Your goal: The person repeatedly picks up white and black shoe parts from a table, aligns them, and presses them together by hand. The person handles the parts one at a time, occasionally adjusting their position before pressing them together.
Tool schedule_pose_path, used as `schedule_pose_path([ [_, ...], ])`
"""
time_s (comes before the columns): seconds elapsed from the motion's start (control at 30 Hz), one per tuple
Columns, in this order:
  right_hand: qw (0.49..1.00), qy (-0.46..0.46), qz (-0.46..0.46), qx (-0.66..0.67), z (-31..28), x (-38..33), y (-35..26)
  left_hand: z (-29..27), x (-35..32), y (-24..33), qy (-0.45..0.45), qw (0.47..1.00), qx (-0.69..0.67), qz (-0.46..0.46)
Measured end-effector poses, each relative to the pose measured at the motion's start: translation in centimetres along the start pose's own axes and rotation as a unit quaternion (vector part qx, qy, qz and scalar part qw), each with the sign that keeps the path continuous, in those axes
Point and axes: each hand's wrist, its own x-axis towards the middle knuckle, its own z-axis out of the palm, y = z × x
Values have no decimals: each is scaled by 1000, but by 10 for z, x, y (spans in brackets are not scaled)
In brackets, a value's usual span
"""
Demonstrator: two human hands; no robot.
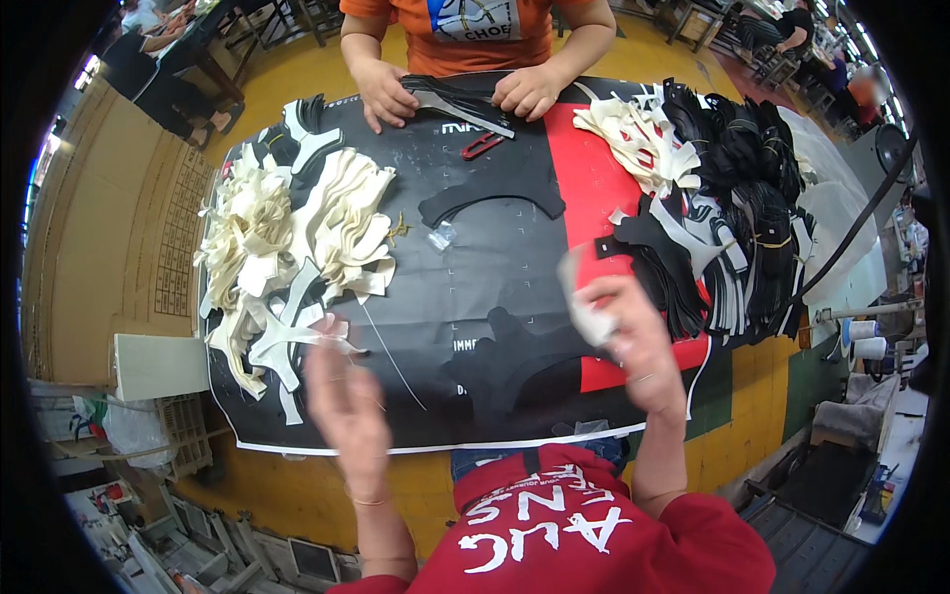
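Note:
My right hand (633,332), blurred by motion, is raised over the right part of the table and closed on a pale cut piece (596,325), whose outline is smeared. My left hand (348,411), also blurred, is over the left front with its fingers stretched up and thumb apart; I see nothing held in it. Just beyond its fingertips lie grey-white, branched cut pieces (280,342). Cream cut pieces (341,218) are heaped further back. To the right of my right hand is a stack of black cut pieces (665,277). A curved black piece (495,198) lies mid-table.
Across the table, a person in orange has both hands on a black-and-grey strip bundle (460,101), beside a red tool (482,147). Bundled black pieces (762,228) crowd the right end. A cardboard box (109,238) stands left. A black cable (871,203) hangs at right.

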Motion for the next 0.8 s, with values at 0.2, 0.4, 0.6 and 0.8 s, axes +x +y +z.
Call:
schedule_pose_path([
  [0.2, 941, -146, -156, -264, 68, 6, -6, 87, -5, -15, -199, 834, -391, -335],
  [0.4, 990, 44, -95, -94, 35, 6, 2, 76, -6, -16, -178, 825, -433, -317],
  [0.6, 996, -43, 52, -61, 34, 3, 3, 94, -27, 12, -162, 939, -259, -157],
  [0.8, 999, 7, 46, -29, 12, -28, 21, 108, -38, 17, -148, 985, -52, 73],
])
